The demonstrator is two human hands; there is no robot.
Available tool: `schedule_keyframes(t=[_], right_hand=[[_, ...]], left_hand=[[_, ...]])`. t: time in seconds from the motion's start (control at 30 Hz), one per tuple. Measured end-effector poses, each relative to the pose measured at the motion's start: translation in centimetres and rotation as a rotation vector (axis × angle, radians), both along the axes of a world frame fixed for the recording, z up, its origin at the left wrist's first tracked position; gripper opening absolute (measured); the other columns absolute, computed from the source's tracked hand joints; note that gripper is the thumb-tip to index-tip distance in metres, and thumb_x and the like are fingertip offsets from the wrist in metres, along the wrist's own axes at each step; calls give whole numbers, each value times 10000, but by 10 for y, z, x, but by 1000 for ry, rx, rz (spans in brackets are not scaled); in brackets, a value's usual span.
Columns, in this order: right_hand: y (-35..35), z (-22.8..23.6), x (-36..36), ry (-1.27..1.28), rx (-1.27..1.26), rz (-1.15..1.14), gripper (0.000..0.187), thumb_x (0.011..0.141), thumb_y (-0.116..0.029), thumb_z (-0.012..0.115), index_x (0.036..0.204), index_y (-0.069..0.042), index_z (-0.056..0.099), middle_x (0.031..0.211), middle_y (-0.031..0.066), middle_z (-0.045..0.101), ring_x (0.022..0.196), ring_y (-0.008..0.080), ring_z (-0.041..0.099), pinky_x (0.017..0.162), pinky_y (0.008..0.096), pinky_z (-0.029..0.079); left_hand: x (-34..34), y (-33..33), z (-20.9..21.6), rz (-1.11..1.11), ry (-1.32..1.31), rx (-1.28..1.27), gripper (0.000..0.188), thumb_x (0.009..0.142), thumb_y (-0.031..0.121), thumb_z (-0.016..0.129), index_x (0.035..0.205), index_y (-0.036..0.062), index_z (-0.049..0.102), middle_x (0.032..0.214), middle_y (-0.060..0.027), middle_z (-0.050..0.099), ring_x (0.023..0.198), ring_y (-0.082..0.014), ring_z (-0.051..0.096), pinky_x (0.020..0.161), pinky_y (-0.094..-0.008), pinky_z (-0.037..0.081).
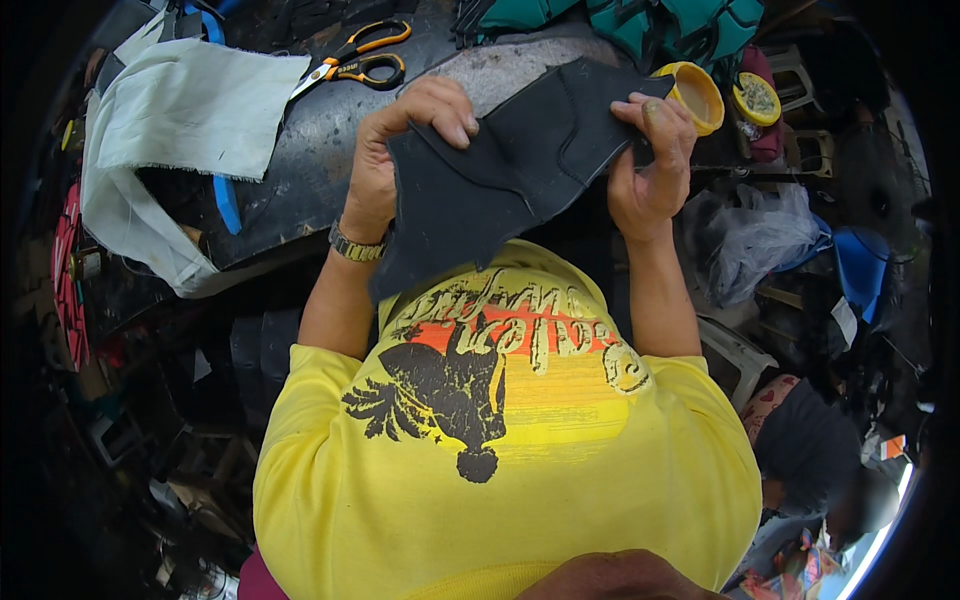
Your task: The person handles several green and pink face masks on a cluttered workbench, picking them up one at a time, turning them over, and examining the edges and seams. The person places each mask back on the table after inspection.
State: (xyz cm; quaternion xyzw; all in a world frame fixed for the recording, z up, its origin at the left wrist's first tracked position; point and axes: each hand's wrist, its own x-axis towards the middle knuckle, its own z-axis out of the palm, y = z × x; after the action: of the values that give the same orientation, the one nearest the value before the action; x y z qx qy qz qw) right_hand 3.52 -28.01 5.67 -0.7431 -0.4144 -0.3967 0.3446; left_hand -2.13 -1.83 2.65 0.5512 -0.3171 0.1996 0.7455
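I hold a flat black piece with stitched seams (480, 190), which looks like a leather shoe upper, in front of my chest at the near edge of the worktable. My left hand (400, 140), with a metal watch on the wrist, is closed on its upper left edge, thumb lying over the top. At the right end, my right hand (655, 165) pinches the piece between thumb and fingers. Its lower left corner hangs down over my yellow shirt. Just beyond my right fingers stands a yellow-rimmed tub (708, 100) with tan contents.
Orange-and-black scissors (360, 62) lie on the dark worktable (310, 150). White cloth (190, 120) drapes over its left edge. Green pieces (620, 25) are heaped at the back. A smaller yellow container (757, 98), a clear plastic bag (755, 240) and a blue object (860, 265) are at right.
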Motion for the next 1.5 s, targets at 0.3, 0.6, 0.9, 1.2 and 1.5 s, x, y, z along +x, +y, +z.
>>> schedule_keyframes(t=[0.3,0.6,0.9,1.2,1.5], right_hand=[[-15,54,-7,407,76,227,494,878,84,644,1356,2,550,1283,106,626,1109,193,616,988,340,474],[-49,105,101,489,624,257,606,863,122,632,1420,-62,479,1151,91,619,1022,165,620,945,280,491],[-80,72,199,570,173,-660,842,747,-117,817,1474,-104,393,1233,153,592,1135,295,570,1008,388,434],[33,55,146,169,-287,-70,726,811,-114,765,1464,-159,453,1242,194,617,1158,371,578,983,447,472],[87,23,195,448,-466,-423,624,814,-28,619,1405,-183,489,960,222,709,904,438,674,802,523,534]], left_hand=[[-3,-7,-8,234,571,27,434,928,38,633,1354,8,552,1200,-60,632,1107,-161,585,1022,-301,429],[-7,-18,-15,570,304,524,285,835,30,699,1119,53,702,1101,-95,664,1007,-234,614,875,-313,491],[-8,-24,-11,642,203,715,263,806,75,728,1068,69,706,1087,-91,659,1019,-293,600,888,-388,486],[-6,-23,-16,664,165,769,268,802,127,751,1060,76,701,1069,-84,657,1022,-293,600,882,-392,494],[-6,-22,-15,655,183,756,263,800,105,754,1057,71,712,1075,-96,673,1038,-294,611,902,-386,491]])
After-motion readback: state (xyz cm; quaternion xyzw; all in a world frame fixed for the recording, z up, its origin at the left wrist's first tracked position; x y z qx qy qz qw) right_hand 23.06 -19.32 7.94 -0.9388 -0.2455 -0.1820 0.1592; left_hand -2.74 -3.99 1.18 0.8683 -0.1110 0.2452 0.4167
